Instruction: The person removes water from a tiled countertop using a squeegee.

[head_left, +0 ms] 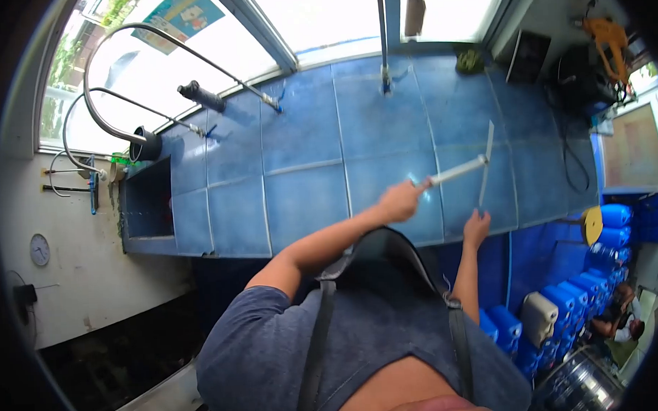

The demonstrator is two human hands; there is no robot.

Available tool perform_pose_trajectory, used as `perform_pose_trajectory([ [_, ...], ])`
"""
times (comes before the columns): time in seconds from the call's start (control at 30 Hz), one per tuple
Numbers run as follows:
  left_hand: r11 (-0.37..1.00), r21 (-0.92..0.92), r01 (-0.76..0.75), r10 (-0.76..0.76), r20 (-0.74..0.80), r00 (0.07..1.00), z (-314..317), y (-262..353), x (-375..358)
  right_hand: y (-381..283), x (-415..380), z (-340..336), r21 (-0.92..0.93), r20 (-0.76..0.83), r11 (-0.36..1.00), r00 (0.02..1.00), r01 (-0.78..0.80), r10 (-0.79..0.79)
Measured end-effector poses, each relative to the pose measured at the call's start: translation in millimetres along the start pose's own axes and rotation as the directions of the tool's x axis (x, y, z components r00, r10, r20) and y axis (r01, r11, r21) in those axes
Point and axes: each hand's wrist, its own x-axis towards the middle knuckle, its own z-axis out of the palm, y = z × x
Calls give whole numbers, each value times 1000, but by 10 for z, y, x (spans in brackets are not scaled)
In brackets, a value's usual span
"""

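My left hand (400,201) is closed round the handle end of a squeegee (460,172), a T-shaped tool with a pale handle and a long thin blade. It is held over the blue tiled counter (303,192). At the counter's front edge, my right hand (477,228) pinches the near end of the blade between its fingers. The far end of the blade points toward the window side.
Taps with curved metal pipes (193,54) rise along the window, left of a black cylinder (203,96). A sink opening (149,201) lies far left. An orange tool (607,47) hangs at right. Blue jugs (564,299) stand lower right, near another person (623,315).
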Motion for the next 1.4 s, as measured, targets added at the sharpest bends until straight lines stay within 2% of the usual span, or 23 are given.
perform_pose_trajectory([
  [0.03,999,24,-22,19,106,994,-1,259,224,316,151,62,27,-14,1000,1000,10,-9],
  [0.07,997,-38,-69,73,119,990,-53,523,378,380,143,12,5,-70,1000,997,15,-14],
  [0.13,979,1,-204,203,83,976,283,766,854,348,24,-177,25,-96,999,995,-38,40],
  [0.23,961,62,-270,265,71,962,373,1108,1315,370,-159,-355,97,-39,979,982,-181,186],
  [0.3,977,27,-209,207,77,975,498,1148,1469,456,-330,-321,40,-108,959,953,-280,283],
  [0.33,968,77,-240,237,50,970,510,1113,1499,394,-439,-327,49,-113,960,953,-277,281],
  [0.43,972,91,-216,205,121,971,407,1009,1382,330,-677,-362,5,-45,952,951,-307,306],
  [0.57,993,19,-113,109,153,982,96,555,981,535,-712,-195,-11,91,965,961,-261,261],
  [0.67,999,29,-22,18,110,994,-57,-31,507,-36,-767,-225,-79,255,979,946,-186,200],
  [0.73,997,48,64,-69,108,992,-105,-480,186,19,-639,3,-235,189,972,980,-23,69],
  [0.8,982,36,183,-186,92,978,-273,-852,-268,19,-428,207,-301,290,950,941,-83,174],
  [0.83,973,29,227,-228,73,971,-334,-1068,-519,-172,-420,255,-387,313,905,899,-175,308],
  [0.9,921,79,382,-388,100,916,-589,-1536,-1275,-490,-543,294,-548,381,833,910,82,161],
  [0.93,897,127,424,-436,79,897,-684,-1640,-1535,-548,-548,348,-552,394,828,905,92,162],
  [1.0,868,132,480,-488,42,872,-809,-1977,-2042,-651,-569,465,-504,433,826,901,253,-12],
  [1.03,841,154,518,-528,28,849,-910,-2102,-2289,-692,-592,539,-502,445,824,895,263,-14],
  [1.1,771,216,599,-613,-7,790,-1146,-2283,-2738,-750,-652,701,-367,482,861,863,353,-149],
  [1.13,724,256,640,-656,-30,754,-1273,-2342,-2929,-776,-682,781,-364,494,858,856,363,-153],
  [1.17,682,292,670,-684,-70,726,-1417,-2392,-3095,-801,-716,859,-320,519,841,823,437,-230],
  [1.2,637,329,697,-707,-111,698,-1537,-2393,-3229,-830,-769,930,-274,538,819,786,504,-304],
  [1.23,629,330,703,-714,-110,691,-1623,-2327,-3318,-901,-845,961,-269,546,819,781,507,-303],
  [1.33,573,414,707,-659,-280,698,-1849,-2071,-3370,-1033,-1092,1071,-248,611,805,732,539,-302],
  [1.4,615,344,710,-648,-293,703,-1717,-1785,-3184,-1000,-1231,1130,-54,614,791,645,609,-455],
])
